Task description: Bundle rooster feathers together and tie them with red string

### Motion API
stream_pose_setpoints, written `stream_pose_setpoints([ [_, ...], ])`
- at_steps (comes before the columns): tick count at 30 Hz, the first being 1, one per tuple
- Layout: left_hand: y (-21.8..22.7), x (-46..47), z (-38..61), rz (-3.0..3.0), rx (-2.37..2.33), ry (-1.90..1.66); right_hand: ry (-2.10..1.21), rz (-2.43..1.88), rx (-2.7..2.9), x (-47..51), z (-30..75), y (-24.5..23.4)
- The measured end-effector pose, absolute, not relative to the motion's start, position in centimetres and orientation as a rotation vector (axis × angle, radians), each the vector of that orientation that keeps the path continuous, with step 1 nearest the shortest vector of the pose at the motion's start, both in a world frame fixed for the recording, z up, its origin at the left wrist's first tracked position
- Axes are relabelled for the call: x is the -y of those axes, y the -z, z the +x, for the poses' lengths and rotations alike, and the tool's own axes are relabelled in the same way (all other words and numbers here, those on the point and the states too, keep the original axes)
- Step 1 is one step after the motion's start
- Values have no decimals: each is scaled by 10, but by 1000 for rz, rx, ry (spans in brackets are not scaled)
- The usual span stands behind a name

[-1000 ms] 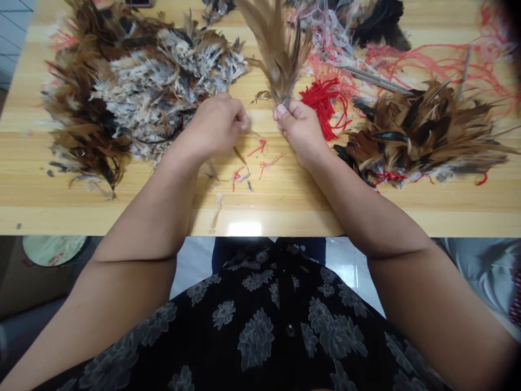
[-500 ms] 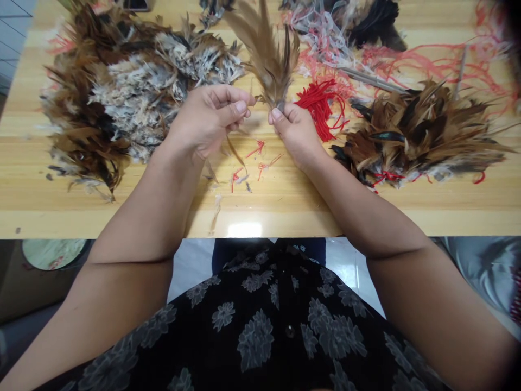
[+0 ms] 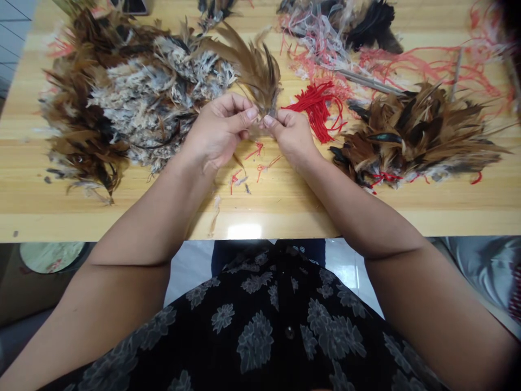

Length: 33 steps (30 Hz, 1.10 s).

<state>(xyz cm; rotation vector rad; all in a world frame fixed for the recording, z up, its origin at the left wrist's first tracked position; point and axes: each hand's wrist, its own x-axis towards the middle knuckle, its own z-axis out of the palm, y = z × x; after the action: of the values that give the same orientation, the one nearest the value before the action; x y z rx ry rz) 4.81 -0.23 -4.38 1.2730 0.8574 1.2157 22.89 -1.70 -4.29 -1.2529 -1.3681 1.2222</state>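
Observation:
A small bunch of brown feathers [image 3: 254, 70] fans up and to the left above the wooden table [image 3: 285, 206]. My right hand [image 3: 291, 136] pinches the bunch at its quill ends. My left hand [image 3: 220, 130] meets it there, thumb and fingers closed on the same quill ends. Both hands hover just above the table, over a few red thread scraps [image 3: 260, 160]. A hank of red thread [image 3: 317, 106] lies right of my right hand.
A big heap of brown and grey-white feathers [image 3: 122, 98] fills the left of the table. Tied brown-black feather bundles [image 3: 415, 136] lie at the right. Tangled red and white cord [image 3: 366, 54] and dark feathers [image 3: 374, 21] sit at the back.
My left hand rose from the table and came over to the quill ends of the bunch. The bunch tipped from upright toward the left and both hands drew together.

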Motion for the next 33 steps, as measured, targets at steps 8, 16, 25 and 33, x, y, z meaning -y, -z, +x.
stream_pose_setpoints([
  [8,45,1,54,1252,-903,-1307,-1274,-1202,1353,17,229,41],
  [16,51,1,59,1386,-978,-1364,-1317,-1151,1346,17,228,42],
  [25,51,0,58,1514,-1031,-1366,-1307,-1155,1371,16,228,39],
  [33,31,-7,22,1761,-1151,-1261,-1338,-1242,1280,18,232,30],
])
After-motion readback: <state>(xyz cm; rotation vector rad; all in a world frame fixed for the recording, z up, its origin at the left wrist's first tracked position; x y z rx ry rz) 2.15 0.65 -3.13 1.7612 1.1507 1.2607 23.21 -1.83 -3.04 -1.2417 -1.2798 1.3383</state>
